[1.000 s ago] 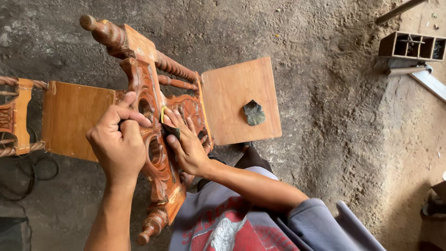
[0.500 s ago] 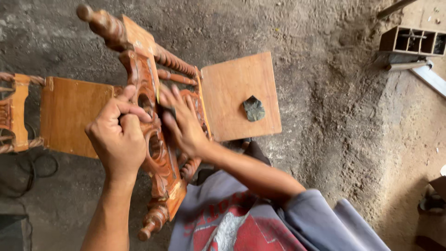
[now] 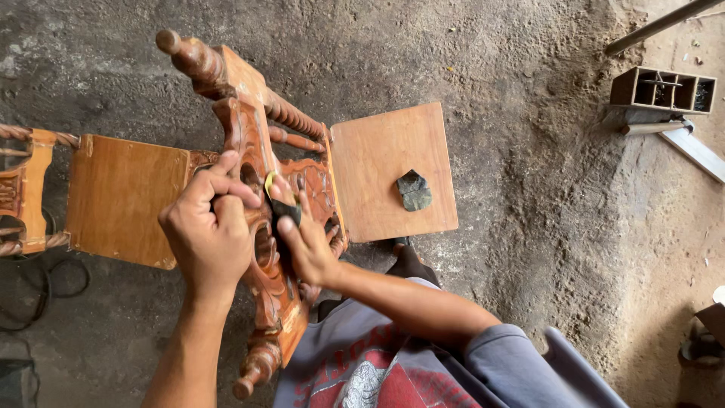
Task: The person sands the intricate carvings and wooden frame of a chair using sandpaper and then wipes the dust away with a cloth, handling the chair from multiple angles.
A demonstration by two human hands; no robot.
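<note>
A carved reddish-brown chair back [image 3: 240, 128] with turned spindles runs from the upper left down toward me. My left hand [image 3: 211, 238] wraps around its carved rail from the left, fingers curled over the top. On the openwork carving just to the right, my right hand [image 3: 311, 248] presses a small dark piece of sandpaper [image 3: 285, 211] with a yellow edge under its fingertips. The chair's flat wooden seat [image 3: 377, 151] lies behind the hands. A second folded dark scrap of sandpaper [image 3: 414, 190] rests on that seat.
Another wooden seat panel [image 3: 124, 198] and a twisted-spindle chair part [image 3: 23, 189] lie at the left. Black cables [image 3: 45, 283] trail on the concrete floor. A small wooden box frame [image 3: 664, 89] and a metal rod [image 3: 657, 26] sit at the upper right.
My right hand has slid a little along the carving with the sandpaper. My left hand keeps its hold on the chair back.
</note>
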